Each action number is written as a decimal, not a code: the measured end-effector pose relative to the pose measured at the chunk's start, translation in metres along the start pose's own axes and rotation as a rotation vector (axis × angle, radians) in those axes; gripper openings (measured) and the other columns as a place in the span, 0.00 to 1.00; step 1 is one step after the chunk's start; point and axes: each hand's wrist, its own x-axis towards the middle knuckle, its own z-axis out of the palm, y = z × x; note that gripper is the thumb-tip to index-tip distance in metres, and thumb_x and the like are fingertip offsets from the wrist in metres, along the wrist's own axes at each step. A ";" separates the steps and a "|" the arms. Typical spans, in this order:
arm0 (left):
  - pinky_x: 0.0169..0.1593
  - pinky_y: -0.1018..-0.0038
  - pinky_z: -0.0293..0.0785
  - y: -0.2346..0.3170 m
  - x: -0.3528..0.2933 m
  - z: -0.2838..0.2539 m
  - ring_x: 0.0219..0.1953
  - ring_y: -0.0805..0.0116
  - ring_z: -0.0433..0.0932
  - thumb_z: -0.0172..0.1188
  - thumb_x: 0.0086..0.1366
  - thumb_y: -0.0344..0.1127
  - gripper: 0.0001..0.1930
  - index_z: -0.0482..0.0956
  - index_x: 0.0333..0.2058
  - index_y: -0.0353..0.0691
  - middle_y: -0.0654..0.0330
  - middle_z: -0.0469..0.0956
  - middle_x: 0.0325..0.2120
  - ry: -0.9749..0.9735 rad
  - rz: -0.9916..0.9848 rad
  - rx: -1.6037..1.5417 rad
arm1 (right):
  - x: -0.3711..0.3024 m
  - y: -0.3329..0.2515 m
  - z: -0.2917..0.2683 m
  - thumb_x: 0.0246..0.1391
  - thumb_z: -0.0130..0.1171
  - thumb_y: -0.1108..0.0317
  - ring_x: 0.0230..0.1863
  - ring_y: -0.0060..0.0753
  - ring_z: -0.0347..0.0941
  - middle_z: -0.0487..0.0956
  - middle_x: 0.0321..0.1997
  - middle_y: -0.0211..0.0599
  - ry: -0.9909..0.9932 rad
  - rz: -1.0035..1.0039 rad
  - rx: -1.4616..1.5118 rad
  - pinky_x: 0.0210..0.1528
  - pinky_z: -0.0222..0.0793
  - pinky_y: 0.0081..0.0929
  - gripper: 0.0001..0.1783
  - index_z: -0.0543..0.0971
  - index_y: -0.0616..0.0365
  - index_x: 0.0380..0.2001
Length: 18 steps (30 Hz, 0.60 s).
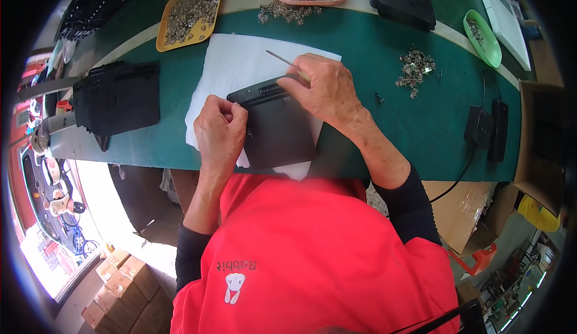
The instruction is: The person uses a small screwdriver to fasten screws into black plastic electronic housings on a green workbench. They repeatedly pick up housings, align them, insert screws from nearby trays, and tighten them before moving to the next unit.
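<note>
As seen from the head camera, the black panel [279,133] lies on a white sheet [231,57] by the bench's [366,94] near edge. The right hand [324,88] has its fingers closed around a thin tool [282,59] above the panel's far side. The left hand's [219,127] fingers bunch narrowly at its left edge; whether they grip anything, I cannot tell. Small metal parts [415,69] lie toward the bench's right end.

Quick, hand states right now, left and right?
Left hand: curled closed at the black panel's edge; whether it holds anything can't be told.
Right hand: closed, holding a thin metal-shafted tool.
</note>
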 end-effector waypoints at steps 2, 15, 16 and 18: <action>0.26 0.69 0.70 0.001 -0.002 0.005 0.18 0.64 0.74 0.59 0.59 0.30 0.09 0.71 0.25 0.33 0.55 0.74 0.15 0.051 0.058 0.063 | 0.000 -0.001 0.001 0.48 0.66 0.60 0.30 0.45 0.77 0.79 0.28 0.36 0.009 -0.013 0.006 0.32 0.71 0.38 0.12 0.78 0.58 0.26; 0.34 0.54 0.72 0.012 -0.006 0.007 0.25 0.43 0.78 0.54 0.62 0.36 0.11 0.72 0.26 0.33 0.45 0.78 0.20 0.010 -0.077 0.274 | -0.002 -0.003 0.000 0.47 0.67 0.61 0.30 0.43 0.77 0.79 0.29 0.35 0.003 0.004 -0.020 0.33 0.71 0.38 0.12 0.78 0.58 0.26; 0.34 0.53 0.72 0.011 -0.006 0.008 0.26 0.42 0.78 0.53 0.62 0.36 0.11 0.72 0.26 0.33 0.44 0.78 0.20 0.011 -0.036 0.290 | -0.002 -0.003 0.000 0.47 0.67 0.61 0.30 0.43 0.77 0.79 0.29 0.35 0.005 0.006 -0.026 0.33 0.71 0.37 0.12 0.78 0.58 0.26; 0.34 0.52 0.72 0.008 -0.006 0.010 0.26 0.41 0.78 0.52 0.63 0.36 0.12 0.72 0.26 0.33 0.42 0.78 0.21 0.012 0.049 0.327 | -0.002 -0.003 0.000 0.47 0.67 0.61 0.28 0.42 0.76 0.79 0.27 0.36 0.011 0.000 -0.022 0.32 0.71 0.36 0.13 0.77 0.58 0.26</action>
